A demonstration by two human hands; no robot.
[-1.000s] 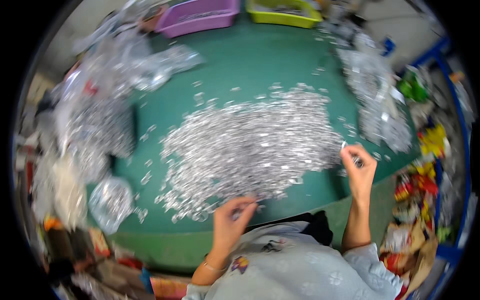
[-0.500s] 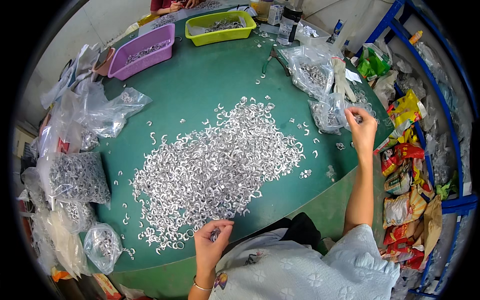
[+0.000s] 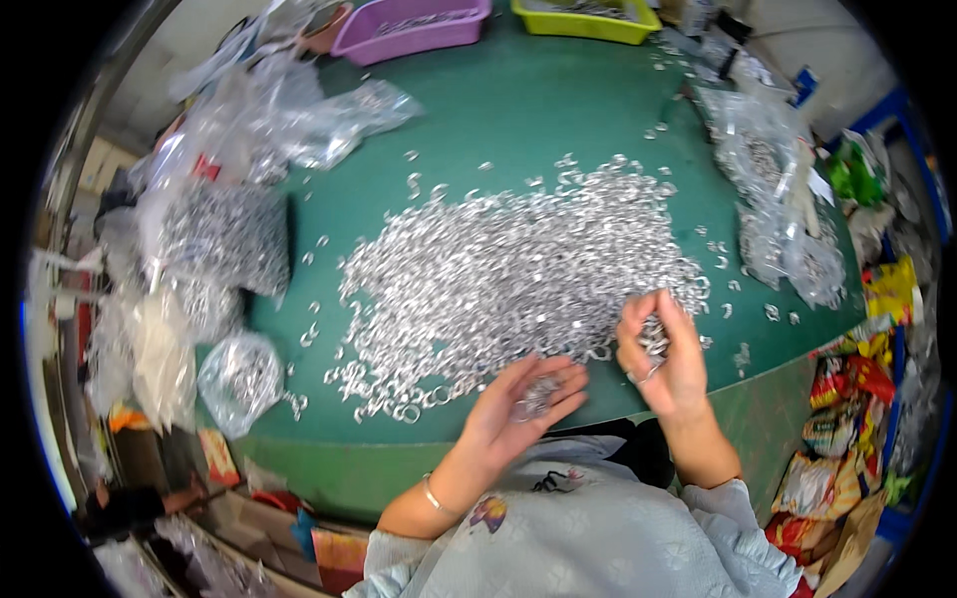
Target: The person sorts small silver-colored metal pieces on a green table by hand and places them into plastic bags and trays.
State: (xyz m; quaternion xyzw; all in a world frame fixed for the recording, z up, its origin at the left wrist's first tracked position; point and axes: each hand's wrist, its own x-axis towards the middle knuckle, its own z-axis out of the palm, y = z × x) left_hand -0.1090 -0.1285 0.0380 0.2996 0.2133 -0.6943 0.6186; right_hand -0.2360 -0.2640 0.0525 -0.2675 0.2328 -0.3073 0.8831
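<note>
A broad pile of small silver metal rings and C-shaped pieces (image 3: 518, 259) lies on the green tabletop (image 3: 528, 110). At the pile's near edge, my left hand (image 3: 498, 409) is turned palm up and cupped. A small heap of silver metal pieces (image 3: 538, 397) rests in its palm, under loosely curled fingers. Just to the right, my right hand (image 3: 683, 364) is held over the pile's near right corner. Its fingers are curled around several silver metal pieces (image 3: 653, 339). The two hands are apart. Motion blur hides the exact shapes of the held pieces.
Clear plastic bags of metal pieces (image 3: 224, 234) crowd the left side, with a small tied bag (image 3: 240, 384) nearer. More bags (image 3: 763, 164) lie at the right. A purple basin (image 3: 414, 30) and a yellow-green basin (image 3: 588, 22) stand at the far edge.
My right hand has come from beside the bags on the right to the pile, near my left hand. My left hand has turned palm up and loosened, showing its pieces. The whole view has shifted.
</note>
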